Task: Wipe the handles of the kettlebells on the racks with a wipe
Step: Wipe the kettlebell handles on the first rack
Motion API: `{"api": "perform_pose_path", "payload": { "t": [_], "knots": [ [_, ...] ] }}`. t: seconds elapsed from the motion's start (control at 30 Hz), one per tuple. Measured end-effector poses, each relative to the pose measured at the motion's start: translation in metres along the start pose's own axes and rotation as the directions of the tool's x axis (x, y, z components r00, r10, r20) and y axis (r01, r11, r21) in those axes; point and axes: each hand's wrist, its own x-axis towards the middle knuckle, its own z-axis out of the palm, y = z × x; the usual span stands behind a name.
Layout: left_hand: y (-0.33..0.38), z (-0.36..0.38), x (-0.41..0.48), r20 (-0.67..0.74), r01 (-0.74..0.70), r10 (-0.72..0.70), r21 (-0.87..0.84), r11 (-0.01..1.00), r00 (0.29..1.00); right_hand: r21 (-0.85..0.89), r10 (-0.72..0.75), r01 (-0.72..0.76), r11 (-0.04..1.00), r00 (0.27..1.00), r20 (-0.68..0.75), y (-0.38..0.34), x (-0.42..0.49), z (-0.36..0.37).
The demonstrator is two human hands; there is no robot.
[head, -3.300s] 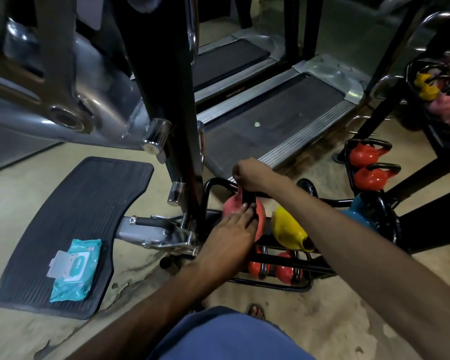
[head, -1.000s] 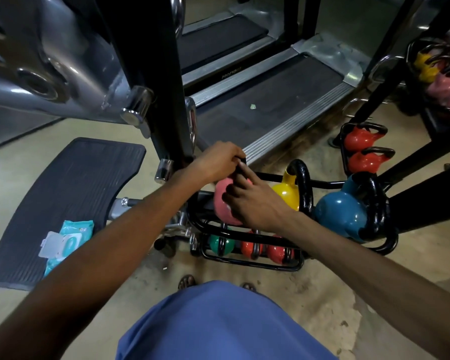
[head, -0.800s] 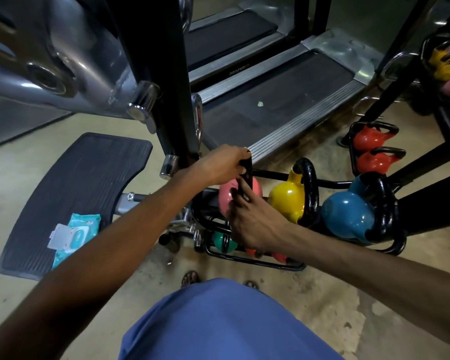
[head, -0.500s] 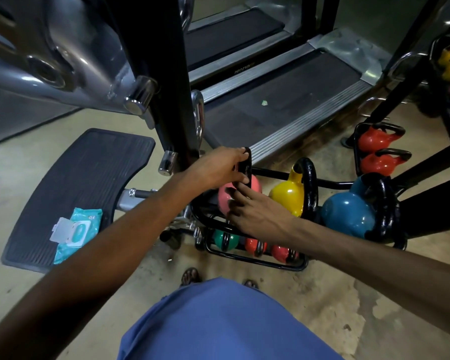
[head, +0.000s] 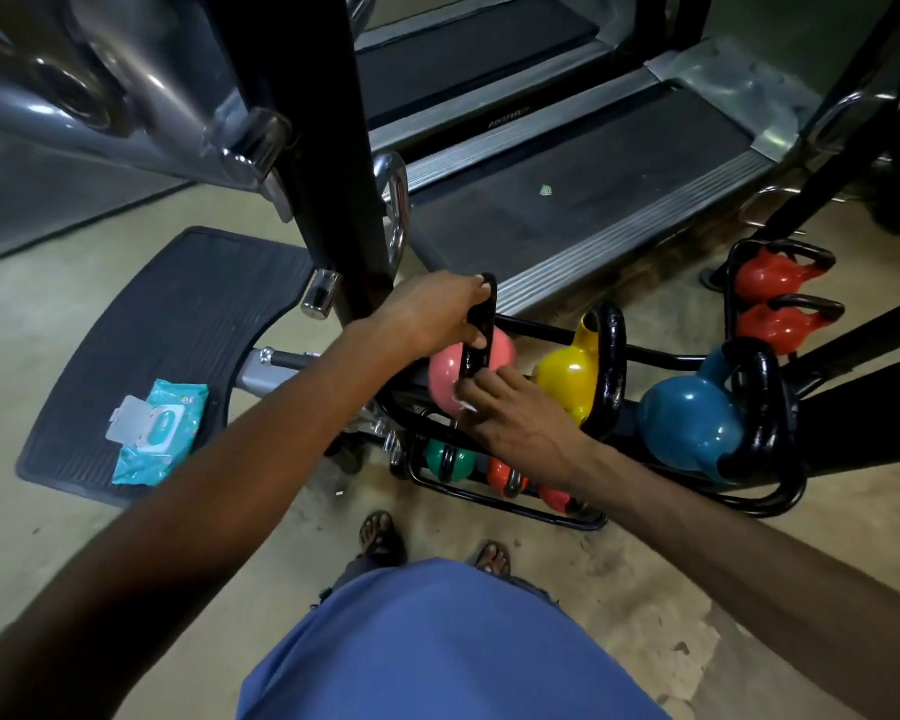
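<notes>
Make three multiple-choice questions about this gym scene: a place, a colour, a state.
1. The wipes pack lies on: A the ribbed black mat; B the treadmill; C the rack.
2. The left hand grips the handle of which kettlebell? A yellow; B blue; C pink.
3. The pack's lid is: A shut; B flipped open; C missing.
Answers: 1 A, it sits on the mat's near part. 2 C, it wraps the black handle above the pink kettlebell. 3 B, the white flap lies folded back.
</notes>
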Motion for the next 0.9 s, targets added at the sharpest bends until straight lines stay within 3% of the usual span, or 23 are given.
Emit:
{"api": "perform_pose_path", "payload": {
  "t": [0.07, 0.13, 0.17, 0.23, 0.3, 0.33, 0.53, 0.6, 0.73, 0.83, 0.9],
  "knots": [
    [0.001, 0.009, -0.01, -0.061, 0.005, -0.008, -0.049, 0.999, 0.998, 0.145, 0.147, -0.133, 0.981, 0.985, -0.093, -0.005, -0.008, 0.01],
    [0.001, 0.019, -0.022, -0.1, 0.007, -0.019, -0.117, 0.993, 0.995, 0.328, 0.372, -0.304, 0.894, 0.913, -0.169, -0.014, -0.012, 0.019],
    [0.001, 0.026, -0.028, -0.107, 0.011, -0.028, -0.159, 0.987, 0.994, 0.459, 0.517, -0.392, 0.797, 0.836, -0.183, -0.02, -0.013, 0.023],
    [0.0, 0.038, -0.04, -0.122, 0.015, -0.043, -0.22, 0.975, 0.992, 0.724, 0.794, -0.514, 0.46, 0.603, -0.076, -0.034, -0.014, 0.025],
    [0.002, 0.046, -0.046, -0.151, 0.018, -0.055, -0.238, 0.971, 0.987, 0.839, 0.906, -0.53, 0.123, 0.405, 0.123, -0.044, -0.011, 0.027],
    [0.003, 0.048, -0.047, -0.159, 0.026, -0.066, -0.244, 0.969, 0.985, 0.856, 0.913, -0.516, 0.035, 0.364, 0.182, -0.046, -0.009, 0.028],
    [0.007, 0.042, -0.047, -0.17, 0.019, -0.061, -0.234, 0.972, 0.983, 0.891, 0.877, -0.397, -0.218, 0.32, 0.357, -0.052, 0.005, 0.02],
    [0.008, 0.04, -0.048, -0.169, 0.016, -0.054, -0.22, 0.975, 0.984, 0.889, 0.858, -0.383, -0.253, 0.335, 0.388, -0.051, 0.006, 0.019],
    [0.01, 0.038, -0.048, -0.185, -0.001, -0.03, -0.164, 0.987, 0.982, 0.865, 0.781, -0.252, -0.434, 0.373, 0.501, -0.018, 0.023, 0.018],
    [0.011, 0.039, -0.049, -0.188, -0.006, -0.012, -0.094, 0.996, 0.982, 0.825, 0.695, -0.237, -0.513, 0.449, 0.561, -0.006, 0.023, 0.023],
    [0.01, 0.038, -0.049, -0.191, -0.015, -0.002, -0.086, 0.996, 0.982, 0.807, 0.675, -0.271, -0.525, 0.446, 0.588, -0.003, 0.01, 0.03]
  ]
}}
